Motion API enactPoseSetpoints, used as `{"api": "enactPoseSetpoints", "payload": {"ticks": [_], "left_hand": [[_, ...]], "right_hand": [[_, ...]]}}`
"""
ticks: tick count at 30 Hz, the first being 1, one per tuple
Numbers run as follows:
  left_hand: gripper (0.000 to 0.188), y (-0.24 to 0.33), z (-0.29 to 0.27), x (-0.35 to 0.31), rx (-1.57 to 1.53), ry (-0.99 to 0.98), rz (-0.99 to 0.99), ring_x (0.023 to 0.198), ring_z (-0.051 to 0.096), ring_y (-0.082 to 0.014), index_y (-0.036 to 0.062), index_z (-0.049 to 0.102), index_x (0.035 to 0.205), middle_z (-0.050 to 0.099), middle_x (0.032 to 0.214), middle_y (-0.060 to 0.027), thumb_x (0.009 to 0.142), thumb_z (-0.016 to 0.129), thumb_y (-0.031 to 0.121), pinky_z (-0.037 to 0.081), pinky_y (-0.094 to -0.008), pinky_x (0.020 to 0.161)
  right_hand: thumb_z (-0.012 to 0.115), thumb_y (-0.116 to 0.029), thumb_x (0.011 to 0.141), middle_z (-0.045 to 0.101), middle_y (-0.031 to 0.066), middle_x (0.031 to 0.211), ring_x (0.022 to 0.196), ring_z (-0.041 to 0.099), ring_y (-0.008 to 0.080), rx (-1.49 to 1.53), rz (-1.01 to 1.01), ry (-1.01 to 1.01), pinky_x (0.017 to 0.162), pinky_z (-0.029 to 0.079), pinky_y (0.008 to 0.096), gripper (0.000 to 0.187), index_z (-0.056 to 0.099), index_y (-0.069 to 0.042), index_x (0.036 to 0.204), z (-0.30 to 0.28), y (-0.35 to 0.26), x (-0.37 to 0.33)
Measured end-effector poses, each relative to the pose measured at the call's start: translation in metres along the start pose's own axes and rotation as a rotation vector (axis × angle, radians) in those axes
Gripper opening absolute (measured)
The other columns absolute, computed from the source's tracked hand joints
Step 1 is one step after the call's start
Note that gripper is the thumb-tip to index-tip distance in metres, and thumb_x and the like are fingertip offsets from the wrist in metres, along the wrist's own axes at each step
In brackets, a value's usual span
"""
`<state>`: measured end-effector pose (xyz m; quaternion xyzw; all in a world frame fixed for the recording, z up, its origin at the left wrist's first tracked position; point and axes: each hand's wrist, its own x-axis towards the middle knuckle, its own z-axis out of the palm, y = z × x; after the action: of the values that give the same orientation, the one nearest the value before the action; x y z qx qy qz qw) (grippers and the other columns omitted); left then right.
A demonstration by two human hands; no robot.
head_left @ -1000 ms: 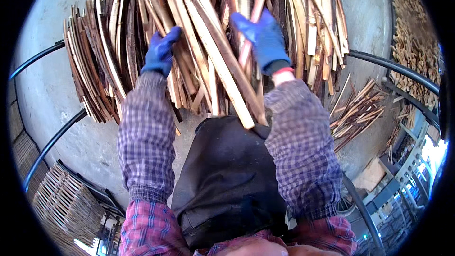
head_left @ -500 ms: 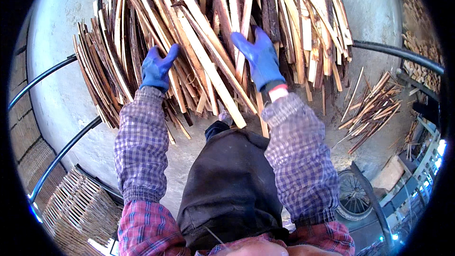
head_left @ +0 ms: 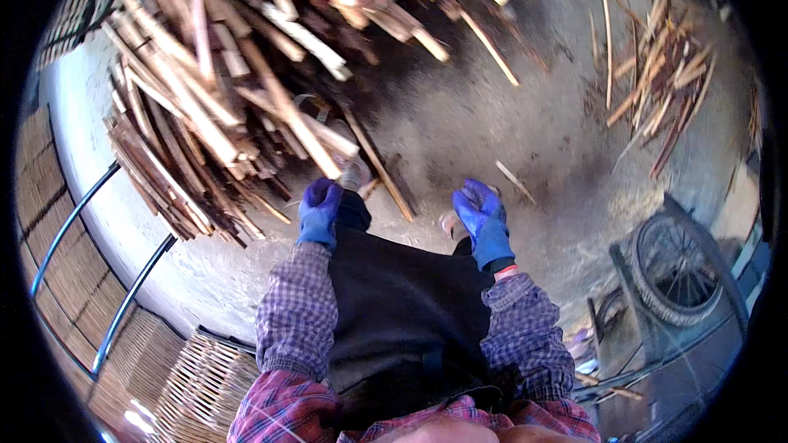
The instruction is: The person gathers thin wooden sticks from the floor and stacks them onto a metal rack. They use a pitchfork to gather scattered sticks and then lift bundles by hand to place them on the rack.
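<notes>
Head view: my left hand (head_left: pixel 318 212) and right hand (head_left: pixel 483 221) hang empty, fingers loosely curled; the wood-strip pile (head_left: pixel 213 115) lies ahead-left, strips slanting toward me, nearer my left.

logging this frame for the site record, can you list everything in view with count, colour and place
wood strip pile: one big heap, brown and tan, upper left
scattered wood strips: one smaller cluster, tan and reddish, upper right
ground: one, grey and dusty, centre
wheel: one, dark, right
blue rails: two, left
woven panels: tan, lower left
apron: one, black, lower centre
left hand: blue glove, empty
right hand: blue glove, empty, curled
</notes>
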<state>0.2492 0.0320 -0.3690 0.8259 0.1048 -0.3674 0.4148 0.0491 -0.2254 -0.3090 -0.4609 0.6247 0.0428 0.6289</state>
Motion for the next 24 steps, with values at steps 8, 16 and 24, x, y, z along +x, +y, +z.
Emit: {"api": "enactPoseSetpoints", "payload": {"ticks": [8, 16, 24], "left_hand": [[0.054, -0.022, 0.192, 0.068, 0.130, 0.002, -0.212, 0.090, 0.058, -0.0269, 0.0008, 0.048, 0.120, 0.058, 0.106, -0.0176, 0.077, 0.071, 0.024, 0.048, -0.0375, 0.076], [0.066, -0.204, 0.211, 0.199, 0.130, 0.368, -0.172, 0.088, 0.059, -0.0315, 0.0034, 0.034, 0.125, 0.054, 0.112, -0.0186, 0.073, 0.072, 0.011, 0.053, -0.0426, 0.070], [0.056, -0.205, 0.212, 0.191, 0.274, 0.492, -0.447, 0.075, 0.062, -0.0329, -0.0028, 0.050, 0.113, 0.061, 0.099, -0.0187, 0.078, 0.067, 0.037, 0.052, -0.0391, 0.071]], "right_hand": [[0.065, -0.013, 0.083, 0.060, 0.0110, 0.107, 0.095, 0.058, 0.0155, 0.061, 0.132, 0.112, 0.084, 0.047, 0.0272, 0.041, 0.052, 0.002, 0.118, -0.098, 0.128, 0.020], [0.055, -0.003, 0.085, 0.058, 0.0128, 0.113, 0.104, 0.056, 0.0180, 0.178, 0.105, 0.061, 0.092, 0.043, 0.0283, 0.043, 0.045, 0.002, 0.126, -0.125, 0.090, 0.042], [0.053, 0.002, 0.084, 0.057, 0.0121, 0.116, 0.106, 0.055, 0.0169, 0.241, 0.083, 0.007, 0.094, 0.042, 0.0286, 0.046, 0.043, -0.001, 0.129, -0.136, 0.081, 0.049]]}}
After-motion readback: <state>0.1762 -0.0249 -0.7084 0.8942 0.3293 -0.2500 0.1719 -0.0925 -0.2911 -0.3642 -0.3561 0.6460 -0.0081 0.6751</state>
